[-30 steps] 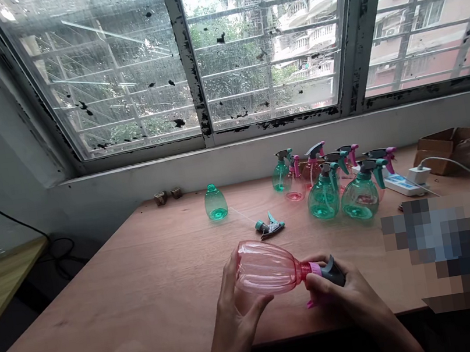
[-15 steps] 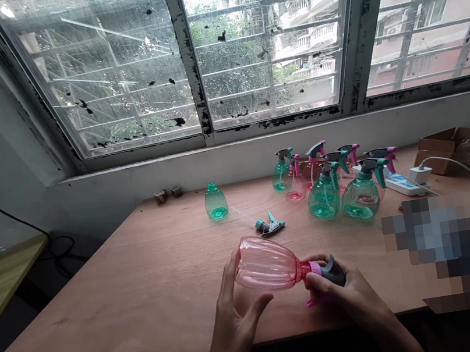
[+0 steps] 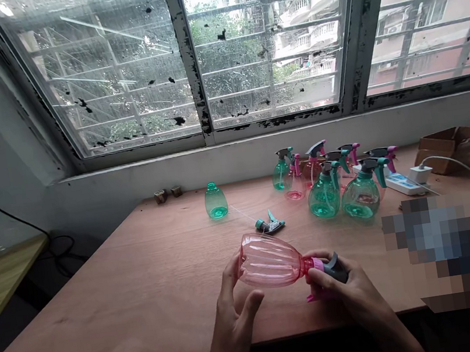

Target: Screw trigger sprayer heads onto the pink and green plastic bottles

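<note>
A clear pink spray bottle [image 3: 269,260] lies on its side in the air above the table's front part, its base toward the left. My right hand [image 3: 343,280] is closed around its neck and the black-and-pink spray head [image 3: 335,268]. Beside the base is my left hand [image 3: 235,311], its fingertips against the far side of the bottle and its thumb lifted away. Just beyond the bottle lies a loose green-and-black spray head [image 3: 270,223] with a thin tube. Farther back, a green bottle without a spray head [image 3: 216,202] stands upright.
Several green and pink spray bottles [image 3: 359,197] stand at the back right. Behind them are a white power strip [image 3: 406,184] with a plugged-in charger [image 3: 420,173] and an open cardboard box [image 3: 443,151]. Two small dark blocks [image 3: 161,197] sit by the wall. A blurred patch covers the right side.
The pink bottle has shifted slightly right and up with my right hand. My left thumb has moved a little away from the bottle's side.
</note>
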`<state>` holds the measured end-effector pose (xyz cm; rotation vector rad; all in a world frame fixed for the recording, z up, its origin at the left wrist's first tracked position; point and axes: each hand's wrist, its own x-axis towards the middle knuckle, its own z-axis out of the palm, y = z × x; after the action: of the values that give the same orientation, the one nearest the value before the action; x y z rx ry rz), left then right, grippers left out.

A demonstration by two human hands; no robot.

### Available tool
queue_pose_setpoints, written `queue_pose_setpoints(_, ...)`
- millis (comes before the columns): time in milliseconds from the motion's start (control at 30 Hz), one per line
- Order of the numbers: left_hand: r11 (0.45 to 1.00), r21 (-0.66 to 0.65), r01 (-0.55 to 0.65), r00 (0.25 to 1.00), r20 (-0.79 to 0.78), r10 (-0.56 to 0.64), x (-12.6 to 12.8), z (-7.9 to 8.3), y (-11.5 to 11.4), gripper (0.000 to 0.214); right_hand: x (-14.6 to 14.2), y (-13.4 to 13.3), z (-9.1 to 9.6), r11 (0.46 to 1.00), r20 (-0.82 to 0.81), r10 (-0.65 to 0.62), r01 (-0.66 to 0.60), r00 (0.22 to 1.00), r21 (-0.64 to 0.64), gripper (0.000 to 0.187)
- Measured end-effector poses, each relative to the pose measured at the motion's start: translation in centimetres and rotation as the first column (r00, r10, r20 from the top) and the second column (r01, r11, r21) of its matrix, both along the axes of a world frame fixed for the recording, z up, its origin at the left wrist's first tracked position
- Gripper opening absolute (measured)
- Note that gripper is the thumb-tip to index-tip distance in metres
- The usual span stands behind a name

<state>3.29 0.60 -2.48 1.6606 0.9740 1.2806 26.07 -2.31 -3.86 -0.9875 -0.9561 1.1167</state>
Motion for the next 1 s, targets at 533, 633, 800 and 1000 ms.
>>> queue_pose_setpoints(533, 0.998, 0.009, -0.055, 0.988, 0.148, 0.054, 0.9, 0.1, -1.1, 0.056, 0.0, -0.2, 0.0, 1.0, 0.006, -0.005, 0.005, 1.0, 0.014, 0.04)
queue_pose_setpoints(633, 0.996, -0.063, -0.067, 0.987, 0.14, 0.075, 0.8, 0.3, -0.8, 0.056, 0.2, 0.0, -0.3, 1.0, 0.046, -0.006, 0.005, 0.999, 0.014, 0.04)
queue_pose_setpoints(800, 0.992, -0.116, -0.047, 0.977, 0.203, 0.07, 0.8, 0.3, 0.0, 0.046, 0.5, 0.4, -0.7, 1.0, 0.082, 0.004, -0.005, 0.997, 0.018, 0.04)
queue_pose_setpoints(1000, 0.998, -0.056, 0.006, 0.995, 0.097, 0.0, 0.3, 0.1, 0.3, 0.05, 0.3, 0.4, -0.5, 1.0, 0.004, 0.021, -0.021, 1.0, -0.003, 0.044)
